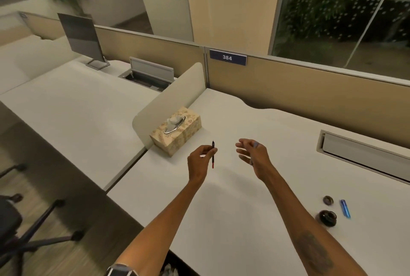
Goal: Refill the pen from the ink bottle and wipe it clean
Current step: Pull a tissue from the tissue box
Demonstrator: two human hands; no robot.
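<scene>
While the left hand (200,160) pinches the pen (213,153), the ink bottle (326,218) sits well apart.

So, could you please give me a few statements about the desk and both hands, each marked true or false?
1. The left hand holds the thin dark pen part with a red end. True.
2. The dark round ink bottle is capped. False: it looks open, with the dark round cap lying apart beside it.
3. The right hand grips a tissue. False: no tissue is in it.
4. The floral cardboard tissue box stands left of both hands. True.
5. The blue translucent pen piece lies on the white desk. True.
</scene>
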